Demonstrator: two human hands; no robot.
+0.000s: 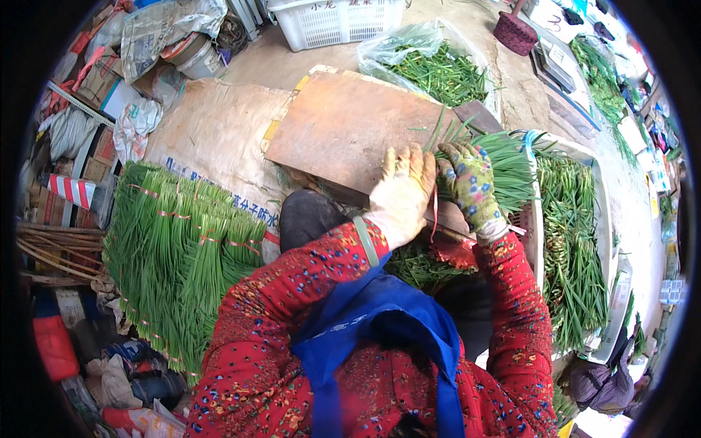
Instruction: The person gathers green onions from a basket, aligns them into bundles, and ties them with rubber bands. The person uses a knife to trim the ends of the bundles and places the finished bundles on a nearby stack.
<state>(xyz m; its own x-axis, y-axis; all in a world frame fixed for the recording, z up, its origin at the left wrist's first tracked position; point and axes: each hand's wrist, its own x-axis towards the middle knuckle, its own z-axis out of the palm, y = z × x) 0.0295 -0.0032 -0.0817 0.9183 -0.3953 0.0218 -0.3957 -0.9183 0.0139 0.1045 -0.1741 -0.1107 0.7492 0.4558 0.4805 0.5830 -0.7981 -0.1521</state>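
My left hand (404, 189), in a pale yellowish work glove, is at the near right part of a worn wooden board (350, 120). Its fingers lie side by side, pointing away from me; the thumb side and palm are hidden. Close beside it, my right hand (472, 183), in a yellow-green floral glove, curls around a sheaf of long green leaves (506, 169), likely Chinese chives. Some leaf ends stick out beyond the fingers, and the rest fan to the right, towards a crate. A thin pink tie (434, 216) hangs down between the hands.
Tied green bundles (186, 246) are stacked at left. At right, a white crate (602, 213) holds more greens. Beyond the board are a plastic bag (378, 52) of cut leaves and a white basket (339, 27). Loose leaves (416, 265) lie below my hands.
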